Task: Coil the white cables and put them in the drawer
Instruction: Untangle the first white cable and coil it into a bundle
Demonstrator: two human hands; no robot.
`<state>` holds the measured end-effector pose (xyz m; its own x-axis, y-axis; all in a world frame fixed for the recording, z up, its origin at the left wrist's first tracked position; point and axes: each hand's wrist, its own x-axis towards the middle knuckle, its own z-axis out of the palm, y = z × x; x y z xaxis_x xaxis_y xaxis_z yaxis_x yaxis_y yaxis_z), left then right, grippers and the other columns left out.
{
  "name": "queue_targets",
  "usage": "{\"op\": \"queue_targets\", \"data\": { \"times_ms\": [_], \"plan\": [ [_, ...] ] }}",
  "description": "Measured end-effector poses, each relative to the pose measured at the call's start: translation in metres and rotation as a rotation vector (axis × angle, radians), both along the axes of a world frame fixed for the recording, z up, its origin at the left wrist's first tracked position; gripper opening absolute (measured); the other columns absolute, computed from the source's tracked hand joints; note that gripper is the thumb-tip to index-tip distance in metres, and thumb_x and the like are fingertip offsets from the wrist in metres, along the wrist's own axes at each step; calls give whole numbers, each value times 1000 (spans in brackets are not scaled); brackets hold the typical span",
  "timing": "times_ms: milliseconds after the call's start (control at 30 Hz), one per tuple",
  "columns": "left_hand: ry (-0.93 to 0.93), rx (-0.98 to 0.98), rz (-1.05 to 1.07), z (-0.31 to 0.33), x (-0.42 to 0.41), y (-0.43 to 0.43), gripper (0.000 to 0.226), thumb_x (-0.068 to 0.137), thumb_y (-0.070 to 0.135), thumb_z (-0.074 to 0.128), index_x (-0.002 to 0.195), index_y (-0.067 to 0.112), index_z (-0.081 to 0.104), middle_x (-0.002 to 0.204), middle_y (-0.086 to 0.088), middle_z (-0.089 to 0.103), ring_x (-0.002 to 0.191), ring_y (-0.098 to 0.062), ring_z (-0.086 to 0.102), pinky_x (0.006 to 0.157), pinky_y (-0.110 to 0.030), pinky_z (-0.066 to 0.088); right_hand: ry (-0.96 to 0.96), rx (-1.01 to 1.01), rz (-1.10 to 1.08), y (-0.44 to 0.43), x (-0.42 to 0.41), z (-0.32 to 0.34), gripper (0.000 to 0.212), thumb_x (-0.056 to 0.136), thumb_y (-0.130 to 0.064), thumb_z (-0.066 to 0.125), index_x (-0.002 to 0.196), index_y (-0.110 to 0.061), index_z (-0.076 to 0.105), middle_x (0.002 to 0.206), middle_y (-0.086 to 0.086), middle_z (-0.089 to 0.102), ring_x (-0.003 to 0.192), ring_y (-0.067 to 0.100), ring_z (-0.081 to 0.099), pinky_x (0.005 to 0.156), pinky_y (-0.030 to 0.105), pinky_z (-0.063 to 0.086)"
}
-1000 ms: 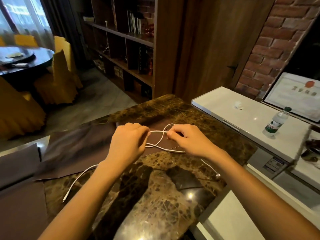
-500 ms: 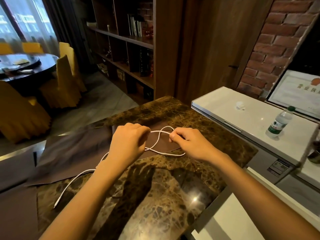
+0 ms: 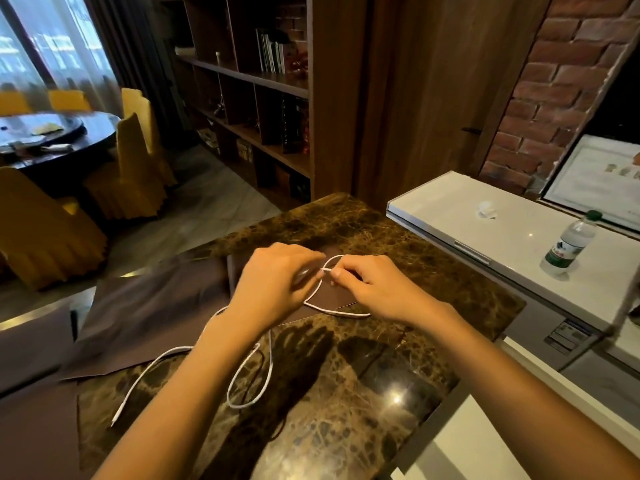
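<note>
White cable (image 3: 249,386) runs across the dark marble desk (image 3: 346,393) and up to both hands, which meet above the desk's far half. The left hand (image 3: 273,289) is curled shut with its fingers blurred; the cable passes into it near the thumb, though the exact grip is hard to make out. The right hand (image 3: 374,289) pinches the cable's end between thumb and forefinger, close to the left fingertips. Between the hands a small loop arches up, and another strand curves down to lie on the brown mat (image 3: 156,306) below the right hand. From under the left wrist the cable drops into a larger loop resting on the marble, then trails leftward to a plug end near the desk's left side. Part of its path is hidden behind the left forearm.

On the white counter (image 3: 450,216) to the right stands a clear water bottle (image 3: 568,244) with a green cap, upright; its contents cannot be judged. A small white crumpled thing (image 3: 485,209) lies farther back on that counter, too small to identify. A framed paper (image 3: 595,178) leans against the brick wall (image 3: 554,81), cut off by the picture's edge. The wooden bookshelf (image 3: 263,98) behind holds books and dark items that are too dim to name. At far left, a round table (image 3: 52,133) with yellow-covered chairs (image 3: 135,161) is partly cut off.
</note>
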<state>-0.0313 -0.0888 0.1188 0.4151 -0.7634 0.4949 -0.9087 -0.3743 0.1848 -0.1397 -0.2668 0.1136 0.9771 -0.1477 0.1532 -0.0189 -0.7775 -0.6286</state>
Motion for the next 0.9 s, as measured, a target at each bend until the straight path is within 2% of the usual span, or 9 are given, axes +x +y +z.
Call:
{"op": "queue_targets", "data": {
  "times_ms": [67,167,267,467,567,633,767,833,900],
  "plan": [
    [-7,21,-40,-4,-7,-5,23,87,26,70,110,23,75,108,4,76,97,-19,69,83,-43,57,-15,-16,12,5,4,0,28,102,-39,46,98,-24,70,90,-6,71,81,8,63,67,27,46],
    [2,12,40,-5,1,6,19,88,25,71,106,23,77,104,4,78,91,-21,71,77,-40,58,-24,32,-17,1,-1,2,28,102,-37,49,92,-24,71,80,-9,66,70,5,58,58,18,38],
    [4,12,140,-5,11,19,20,88,25,72,108,24,77,105,3,78,96,-22,70,79,-40,57,1,23,-25,-4,-9,-1,28,102,-34,50,90,-22,72,78,-8,66,69,8,58,56,18,36],
    [-64,91,-47,-15,-16,-6,27,81,23,68,108,20,74,106,1,76,92,-25,71,75,-42,57,-3,23,-18,9,-3,-2,27,101,-33,50,93,-19,72,87,-4,68,80,11,61,70,29,46],
    [-47,111,41,-19,-3,1,35,76,19,79,110,21,72,107,-1,75,94,-27,70,77,-44,56,-5,40,-44,6,-11,1,27,102,-32,51,93,-19,72,81,-10,65,72,3,58,60,17,38],
    [-21,124,127,-22,7,11,41,76,20,80,116,22,70,112,0,74,101,-27,68,84,-44,55,-1,38,-74,-1,-18,1,27,102,-30,50,91,-20,72,76,-11,63,67,2,54,57,16,35],
    [-20,89,0,-24,-8,-1,43,83,33,58,123,22,68,118,1,72,109,-24,67,88,-45,53,-21,39,-80,4,-17,-1,27,102,-29,50,90,-17,71,80,-4,68,74,11,60,64,29,43],
    [-10,58,-83,-24,-19,-13,38,89,31,50,118,19,69,110,0,74,101,-23,68,84,-45,53,-36,26,-76,10,-16,-1,29,102,-28,49,90,-14,70,84,3,70,79,18,63,72,40,48],
    [2,16,-101,-21,-19,-13,37,86,25,51,115,13,71,102,-6,74,91,-28,69,78,-43,55,-44,59,-95,10,-20,-1,29,102,-29,48,87,-15,70,84,7,70,79,23,64,72,44,48]
  ]
}}
